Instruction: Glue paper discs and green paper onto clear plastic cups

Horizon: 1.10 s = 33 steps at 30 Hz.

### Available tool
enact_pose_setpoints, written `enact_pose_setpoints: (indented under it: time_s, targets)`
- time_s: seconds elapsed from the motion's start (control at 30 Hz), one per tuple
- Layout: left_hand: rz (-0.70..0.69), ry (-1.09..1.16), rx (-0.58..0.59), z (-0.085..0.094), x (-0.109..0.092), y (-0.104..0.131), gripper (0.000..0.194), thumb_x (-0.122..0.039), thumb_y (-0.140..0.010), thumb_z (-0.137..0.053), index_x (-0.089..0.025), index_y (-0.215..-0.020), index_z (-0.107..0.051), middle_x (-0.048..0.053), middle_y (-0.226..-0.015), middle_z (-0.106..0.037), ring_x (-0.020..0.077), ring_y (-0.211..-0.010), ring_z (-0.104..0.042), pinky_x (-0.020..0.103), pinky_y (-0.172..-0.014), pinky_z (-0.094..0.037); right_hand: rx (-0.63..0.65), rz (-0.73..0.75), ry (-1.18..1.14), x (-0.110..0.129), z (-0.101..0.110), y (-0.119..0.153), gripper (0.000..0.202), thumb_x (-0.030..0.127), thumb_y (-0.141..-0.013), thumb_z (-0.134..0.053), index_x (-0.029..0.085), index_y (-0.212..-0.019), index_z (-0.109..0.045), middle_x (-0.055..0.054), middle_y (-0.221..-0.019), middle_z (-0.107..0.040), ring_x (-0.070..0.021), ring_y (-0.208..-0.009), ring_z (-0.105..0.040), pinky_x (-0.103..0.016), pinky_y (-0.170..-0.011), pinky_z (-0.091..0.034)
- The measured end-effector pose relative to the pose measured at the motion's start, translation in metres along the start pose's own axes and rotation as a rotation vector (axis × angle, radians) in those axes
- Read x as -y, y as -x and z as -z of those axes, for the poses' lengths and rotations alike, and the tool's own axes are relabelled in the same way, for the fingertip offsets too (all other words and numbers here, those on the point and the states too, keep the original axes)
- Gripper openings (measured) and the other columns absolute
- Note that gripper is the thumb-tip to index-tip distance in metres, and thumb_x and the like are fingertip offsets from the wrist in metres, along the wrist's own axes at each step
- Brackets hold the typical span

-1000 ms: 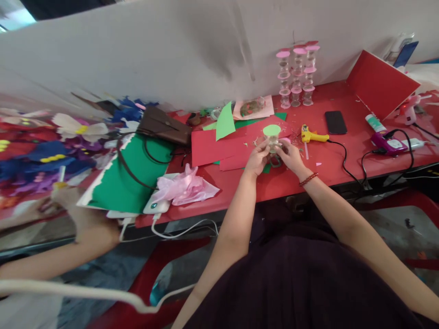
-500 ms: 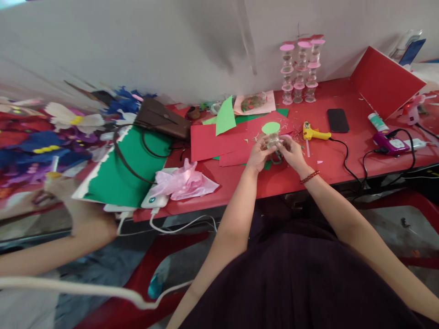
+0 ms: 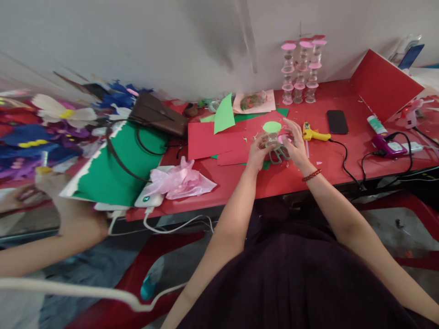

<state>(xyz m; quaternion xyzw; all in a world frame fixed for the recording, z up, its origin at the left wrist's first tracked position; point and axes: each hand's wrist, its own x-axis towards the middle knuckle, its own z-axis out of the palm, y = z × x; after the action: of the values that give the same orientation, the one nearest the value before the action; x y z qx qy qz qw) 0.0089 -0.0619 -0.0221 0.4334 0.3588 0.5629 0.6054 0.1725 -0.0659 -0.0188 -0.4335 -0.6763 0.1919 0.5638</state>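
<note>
My left hand (image 3: 259, 152) is closed round a small clear plastic piece (image 3: 272, 138) topped by a light green paper disc (image 3: 272, 127). On its right side, my right hand (image 3: 295, 144) has its fingers apart, beside the piece. A pink bit (image 3: 281, 138) shows between the two hands; whether the right hand touches it is too small to tell. Scissors with pale green handles (image 3: 279, 154) lie below the hands. Under them are red paper sheets (image 3: 209, 139). A yellow glue gun (image 3: 317, 133) rests right of my right hand.
Three stacks of clear cups with pink discs (image 3: 299, 75) stand by the wall. A phone (image 3: 337, 122) and a purple power socket (image 3: 393, 145) sit right. A brown bag (image 3: 159, 116) and pink plastic bag (image 3: 181, 180) lie left. Another person's arm (image 3: 68, 228) reaches in at left.
My right hand has come off the clear piece and spread its fingers, shifting slightly right. More of the scissors' handles shows. The left hand still holds the piece. The view has shifted slightly.
</note>
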Motion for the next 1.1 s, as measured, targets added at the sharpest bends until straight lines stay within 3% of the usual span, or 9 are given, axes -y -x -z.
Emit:
enact_pose_setpoints:
  time_s: [0.17, 0.3, 0.43, 0.6, 0.73, 0.93, 1.0, 1.1]
  targets:
    - [0.046, 0.052, 0.069, -0.007, -0.006, 0.005, 0.046, -0.021, -0.062, -0.091, -0.029, -0.106, -0.077, 0.001, -0.116, -0.078, 0.0229, -0.128, -0.069, 0.039, -0.113, -0.052, 0.254, -0.026, -0.165, 0.013, 0.011, -0.039, 0.058, 0.069, -0.097, -0.061, 0.033, -0.142, -0.066, -0.007, -0.139, -0.069, -0.0299, -0.133, -0.063, -0.055, -0.111, -0.055]
    - [0.084, 0.097, 0.082, -0.009, -0.01, 0.008, 0.042, -0.02, -0.067, -0.088, -0.027, -0.107, -0.078, 0.001, -0.111, -0.079, 0.023, -0.124, -0.071, 0.04, -0.112, -0.054, 0.4, -0.07, -0.226, 0.018, 0.013, -0.055, 0.054, 0.067, -0.095, -0.066, 0.024, -0.126, -0.076, -0.009, -0.129, -0.074, -0.0289, -0.12, -0.069, -0.052, -0.107, -0.058]
    - [0.056, 0.162, 0.093, -0.008, -0.013, 0.007, 0.035, -0.02, -0.072, -0.085, -0.027, -0.106, -0.08, 0.001, -0.111, -0.08, 0.022, -0.123, -0.072, 0.038, -0.11, -0.055, 0.372, 0.018, -0.137, 0.02, 0.017, -0.053, 0.061, 0.067, -0.092, -0.071, 0.033, -0.142, -0.067, -0.008, -0.152, -0.061, -0.0314, -0.142, -0.057, -0.053, -0.116, -0.053]
    - [0.037, 0.218, 0.104, -0.004, -0.017, 0.005, 0.029, -0.026, -0.076, -0.078, -0.026, -0.105, -0.081, 0.002, -0.107, -0.082, 0.0194, -0.104, -0.076, 0.031, -0.093, -0.059, 0.402, 0.202, 0.097, 0.016, 0.02, -0.041, 0.11, 0.061, -0.073, -0.091, 0.036, -0.165, -0.037, -0.01, -0.172, -0.035, -0.0411, -0.158, -0.036, -0.068, -0.124, -0.041]
    - [0.085, 0.24, 0.152, -0.004, -0.018, 0.006, 0.031, -0.026, -0.076, -0.077, -0.023, -0.107, -0.081, 0.003, -0.1, -0.081, 0.0177, -0.092, -0.074, 0.029, -0.083, -0.059, 0.369, 0.362, 0.249, 0.012, 0.018, -0.036, 0.113, 0.051, -0.076, -0.091, 0.039, -0.167, -0.027, -0.009, -0.174, -0.029, -0.043, -0.164, -0.023, -0.074, -0.13, -0.026]
    - [0.098, 0.249, 0.151, -0.001, -0.013, 0.005, 0.027, -0.024, -0.077, -0.076, -0.02, -0.104, -0.079, 0.004, -0.1, -0.08, 0.0206, -0.103, -0.074, 0.032, -0.097, -0.055, 0.376, 0.446, 0.299, 0.011, 0.012, -0.035, 0.086, 0.045, -0.088, -0.078, 0.028, -0.162, -0.037, -0.016, -0.158, -0.051, -0.0412, -0.154, -0.042, -0.072, -0.128, -0.033]
    - [0.102, 0.256, 0.163, 0.0, -0.012, 0.003, 0.03, -0.031, -0.082, -0.076, -0.02, -0.109, -0.079, 0.006, -0.104, -0.081, 0.0228, -0.107, -0.075, 0.034, -0.099, -0.055, 0.36, 0.458, 0.31, 0.012, 0.013, -0.034, 0.079, 0.046, -0.09, -0.075, 0.024, -0.158, -0.042, -0.018, -0.153, -0.056, -0.0403, -0.15, -0.048, -0.071, -0.126, -0.038]
    - [0.101, 0.274, 0.184, 0.0, -0.013, 0.003, 0.042, -0.054, -0.093, -0.068, -0.022, -0.12, -0.077, 0.008, -0.114, -0.08, 0.0244, -0.108, -0.075, 0.035, -0.093, -0.058, 0.32, 0.485, 0.329, 0.013, 0.016, -0.034, 0.075, 0.046, -0.089, -0.077, 0.023, -0.154, -0.046, -0.018, -0.149, -0.06, -0.0393, -0.146, -0.053, -0.069, -0.123, -0.043]
